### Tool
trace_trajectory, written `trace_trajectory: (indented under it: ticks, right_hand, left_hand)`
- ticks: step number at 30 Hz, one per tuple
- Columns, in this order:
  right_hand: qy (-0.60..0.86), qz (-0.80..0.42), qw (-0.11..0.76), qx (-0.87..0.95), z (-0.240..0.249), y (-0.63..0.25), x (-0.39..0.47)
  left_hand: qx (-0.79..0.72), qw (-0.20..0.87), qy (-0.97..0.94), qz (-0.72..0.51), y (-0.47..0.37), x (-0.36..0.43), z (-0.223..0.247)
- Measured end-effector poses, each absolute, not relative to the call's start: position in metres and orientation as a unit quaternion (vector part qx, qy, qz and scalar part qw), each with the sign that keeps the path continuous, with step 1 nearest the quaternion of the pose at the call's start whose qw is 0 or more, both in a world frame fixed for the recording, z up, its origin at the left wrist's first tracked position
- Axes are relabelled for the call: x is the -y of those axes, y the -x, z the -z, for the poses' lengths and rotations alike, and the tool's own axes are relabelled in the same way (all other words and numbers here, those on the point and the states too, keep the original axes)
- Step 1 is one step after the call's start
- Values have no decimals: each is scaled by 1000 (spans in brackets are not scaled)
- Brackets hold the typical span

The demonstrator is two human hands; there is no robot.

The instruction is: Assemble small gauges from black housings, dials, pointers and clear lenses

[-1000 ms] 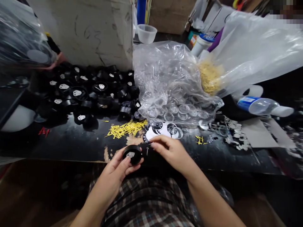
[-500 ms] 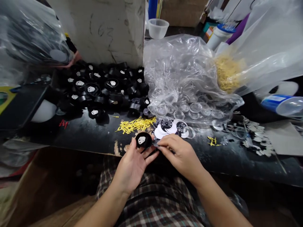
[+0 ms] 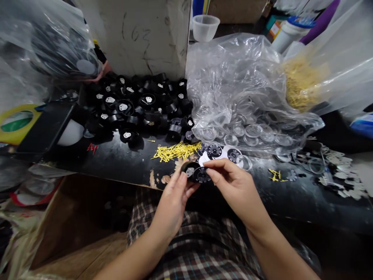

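Observation:
My left hand (image 3: 175,194) is closed around a small round black housing (image 3: 189,171) with a white metal plate inside. Between the thumb and fingers of my right hand (image 3: 233,186) is a black dial disc (image 3: 201,174) with white markings, held by its right edge. The disc's left edge overlaps the housing's right side; whether they touch I cannot tell. Just behind my hands lie more dial discs (image 3: 215,151), some showing white backs, and a heap of yellow pointers (image 3: 175,151).
Many black housings (image 3: 145,102) crowd the back left. A clear plastic bag (image 3: 236,70) holds transparent round covers (image 3: 253,131). White metal plates (image 3: 340,171) and a few yellow pointers (image 3: 276,175) lie right. A yellow tape roll (image 3: 11,136) is at left, near red pointers (image 3: 91,147).
My right hand now holds the dial disc face up against the housing's side; before, its fingertips were pinched beside it. The view has shifted a little to the left.

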State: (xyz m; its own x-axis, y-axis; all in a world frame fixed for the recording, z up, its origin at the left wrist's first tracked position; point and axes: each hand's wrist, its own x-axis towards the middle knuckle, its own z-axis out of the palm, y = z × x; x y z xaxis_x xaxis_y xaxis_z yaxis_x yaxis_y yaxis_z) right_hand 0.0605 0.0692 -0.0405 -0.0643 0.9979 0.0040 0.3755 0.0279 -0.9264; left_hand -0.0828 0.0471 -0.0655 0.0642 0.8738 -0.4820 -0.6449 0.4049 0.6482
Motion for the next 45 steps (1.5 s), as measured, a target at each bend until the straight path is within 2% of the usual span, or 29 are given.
trace_trajectory:
  ticks: [4, 8, 14, 23, 26, 29, 33, 36, 42, 45]
  right_hand:
    - [558, -368, 368, 647, 38, -50, -71]
    - [568, -377, 322, 657, 37, -51, -73]
    - [602, -379, 297, 637, 40, -57, -75]
    - [511, -420, 264, 701, 43, -56, -75]
    - [535, -299, 228, 757, 50, -51, -98]
    - [564, -122, 128, 806, 60, -43, -122]
    - [551, -44, 57, 832, 67, -35, -136]
    - [549, -49, 69, 831, 67, -37, -133]
    - [523, -169, 180, 816, 60, -40, -110]
    - [518, -179, 204, 812, 57, -40, -99]
  left_hand:
    - [-429, 724, -191, -504, 80, -42, 69]
    - [-438, 722, -256, -471, 87, -43, 74]
    - [-416, 740, -272, -453, 91, -46, 76]
    - [-463, 716, -261, -452, 105, -45, 76]
    - [-482, 688, -250, -482, 113, -47, 75]
    - [-491, 674, -234, -500, 115, -48, 74]
    - [-482, 666, -178, -540, 114, -47, 74]
    - [-468, 659, -145, -570, 110, -49, 73]
    - [-428, 671, -150, -587, 101, -60, 72]
    - [-424, 669, -154, -591, 99, -61, 70]
